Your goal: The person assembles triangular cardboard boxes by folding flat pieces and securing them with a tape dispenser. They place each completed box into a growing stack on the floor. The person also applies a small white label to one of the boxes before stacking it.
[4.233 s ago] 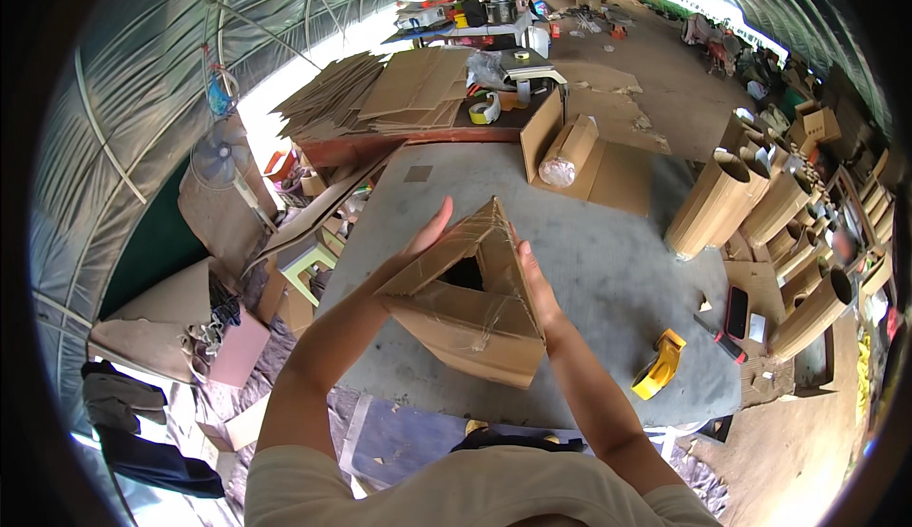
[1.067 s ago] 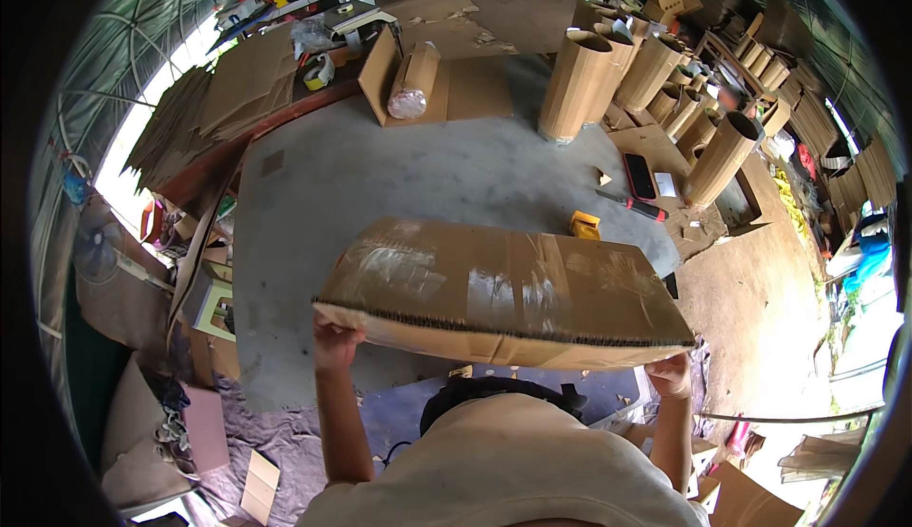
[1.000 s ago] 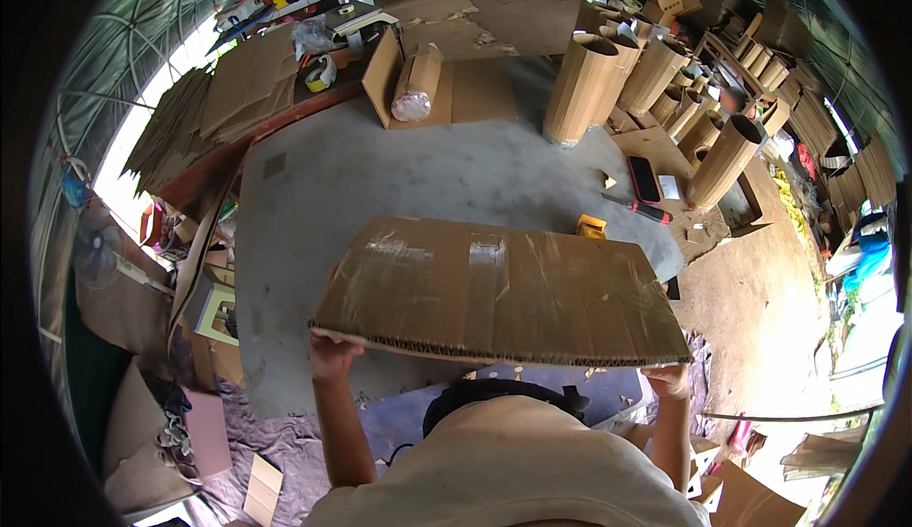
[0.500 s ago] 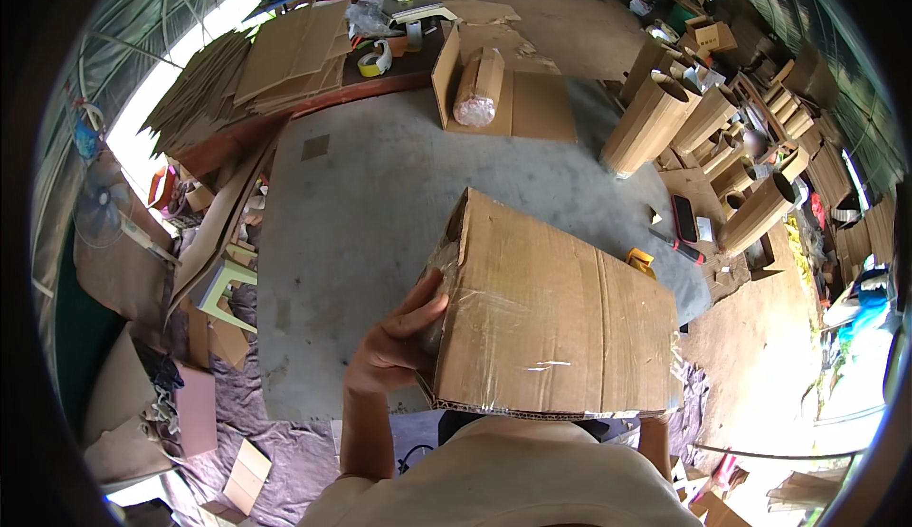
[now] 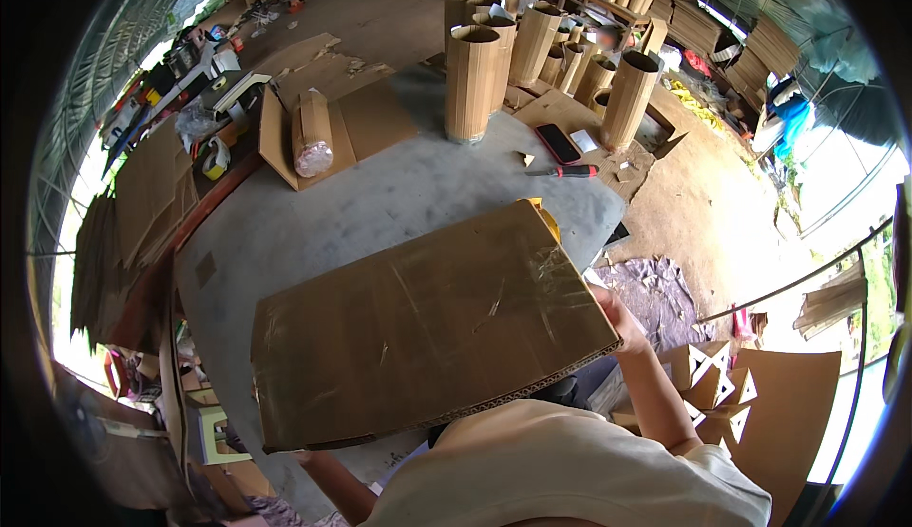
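I hold a large flat brown cardboard sheet [image 5: 427, 323], folded and patched with clear tape, level over the grey table [image 5: 313, 223]. My right hand [image 5: 616, 316] grips its right corner from beneath. My left forearm reaches up to the sheet's lower left edge; my left hand [image 5: 302, 455] is almost wholly hidden under the sheet there. A yellow tape dispenser [image 5: 548, 213] peeks out behind the sheet's far corner.
On the table's far end stand tall cardboard tubes [image 5: 472, 80], with a dark phone [image 5: 557, 144] and a red-handled screwdriver [image 5: 568, 172] beside them. A wrapped roll [image 5: 312, 134] lies on an opened box. Flat cardboard stacks [image 5: 152, 185] are at left, triangular boxes [image 5: 711, 384] at lower right.
My view has swung toward the tubes. The sheet has turned from nearly upright in front of me to lying flat and wide, with my hands now at its opposite ends.
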The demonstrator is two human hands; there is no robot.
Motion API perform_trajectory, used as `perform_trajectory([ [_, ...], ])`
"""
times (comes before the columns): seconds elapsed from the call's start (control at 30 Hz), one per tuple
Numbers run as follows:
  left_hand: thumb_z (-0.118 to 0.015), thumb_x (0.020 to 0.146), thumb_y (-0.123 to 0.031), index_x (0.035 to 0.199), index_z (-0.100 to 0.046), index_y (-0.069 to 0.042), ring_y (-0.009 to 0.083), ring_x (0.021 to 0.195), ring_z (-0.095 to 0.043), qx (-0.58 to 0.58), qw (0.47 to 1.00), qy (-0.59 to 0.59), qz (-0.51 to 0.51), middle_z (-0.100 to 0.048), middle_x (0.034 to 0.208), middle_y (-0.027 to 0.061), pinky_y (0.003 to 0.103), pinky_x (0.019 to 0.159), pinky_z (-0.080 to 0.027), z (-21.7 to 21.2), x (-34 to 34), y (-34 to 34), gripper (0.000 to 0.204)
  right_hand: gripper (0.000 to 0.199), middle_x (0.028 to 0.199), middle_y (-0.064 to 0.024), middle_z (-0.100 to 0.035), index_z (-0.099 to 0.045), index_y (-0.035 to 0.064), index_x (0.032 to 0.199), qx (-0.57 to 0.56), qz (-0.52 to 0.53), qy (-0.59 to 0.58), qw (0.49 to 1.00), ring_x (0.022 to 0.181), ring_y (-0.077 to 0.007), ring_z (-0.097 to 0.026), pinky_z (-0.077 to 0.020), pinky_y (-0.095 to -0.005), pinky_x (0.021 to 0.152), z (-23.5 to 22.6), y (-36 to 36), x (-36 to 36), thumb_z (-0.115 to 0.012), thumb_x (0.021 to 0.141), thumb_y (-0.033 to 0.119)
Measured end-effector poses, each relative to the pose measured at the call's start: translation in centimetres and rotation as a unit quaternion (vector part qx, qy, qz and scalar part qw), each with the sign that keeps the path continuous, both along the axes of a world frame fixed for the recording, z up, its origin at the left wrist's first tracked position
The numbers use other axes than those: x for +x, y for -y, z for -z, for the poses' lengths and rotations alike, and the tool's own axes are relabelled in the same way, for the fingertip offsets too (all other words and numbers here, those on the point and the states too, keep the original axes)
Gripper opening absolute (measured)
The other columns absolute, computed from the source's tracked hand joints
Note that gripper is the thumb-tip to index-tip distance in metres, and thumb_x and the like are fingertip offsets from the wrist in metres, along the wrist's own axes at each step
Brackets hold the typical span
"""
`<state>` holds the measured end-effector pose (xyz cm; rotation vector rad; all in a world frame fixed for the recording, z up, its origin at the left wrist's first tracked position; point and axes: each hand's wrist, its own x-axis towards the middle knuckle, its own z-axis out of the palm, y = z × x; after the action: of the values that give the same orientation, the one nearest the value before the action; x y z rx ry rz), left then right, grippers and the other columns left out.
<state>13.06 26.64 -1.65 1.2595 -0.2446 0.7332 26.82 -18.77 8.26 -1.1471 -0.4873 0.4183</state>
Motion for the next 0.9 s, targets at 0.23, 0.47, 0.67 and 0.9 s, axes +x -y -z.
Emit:
perform_trajectory([
  [0.23,-0.063,0.074,-0.018,0.108,-0.050,-0.006,0.0221,0.104,-0.043,-0.017,0.995,-0.049,-0.088,-0.048,0.114,0.0054,0.036,0.088,-0.035,4.0,-5.2,-4.0,0.038,0.040,0.138,-0.0110,-0.028,-0.053,-0.0001,0.112,0.015,-0.049,0.000,0.999,0.123,-0.0180,-0.032,-0.0284,-0.0301,0.097,-0.9,-3.1,0.9,-0.062,0.075,0.012],
  [0.47,-0.064,0.070,-0.010,0.116,-0.048,-0.006,0.0189,0.102,-0.049,-0.075,0.984,-0.107,-0.121,-0.052,0.113,0.0046,0.033,0.092,-0.036,6.4,-6.5,-2.9,0.048,0.055,0.114,-0.0076,-0.053,-0.046,-0.0016,0.117,-0.080,-0.075,-0.040,0.993,0.108,-0.0161,-0.047,-0.0348,-0.0288,0.093,4.8,-6.0,7.4,-0.052,0.063,-0.010],
  [0.67,-0.066,0.063,0.002,0.110,-0.052,0.001,0.0194,0.102,-0.051,-0.210,0.946,-0.211,-0.130,-0.055,0.109,0.0065,0.033,0.092,-0.037,7.5,-6.8,2.4,0.049,0.042,0.108,-0.0068,-0.057,-0.051,0.0012,0.112,-0.235,-0.115,-0.024,0.965,0.104,-0.0149,-0.051,-0.0397,-0.0273,0.088,12.9,-9.9,13.4,-0.054,0.070,-0.002],
  [0.9,-0.064,0.073,-0.006,0.112,-0.049,0.001,0.0163,0.099,-0.050,-0.191,0.929,-0.258,-0.186,-0.055,0.107,0.0069,0.029,0.086,-0.039,5.7,-6.5,7.6,0.042,0.051,0.102,-0.0140,-0.048,-0.048,0.0117,0.110,-0.517,0.347,0.370,0.689,0.095,-0.0312,-0.047,-0.0401,-0.0381,0.083,12.9,-7.9,13.2,-0.060,0.062,0.007],
])
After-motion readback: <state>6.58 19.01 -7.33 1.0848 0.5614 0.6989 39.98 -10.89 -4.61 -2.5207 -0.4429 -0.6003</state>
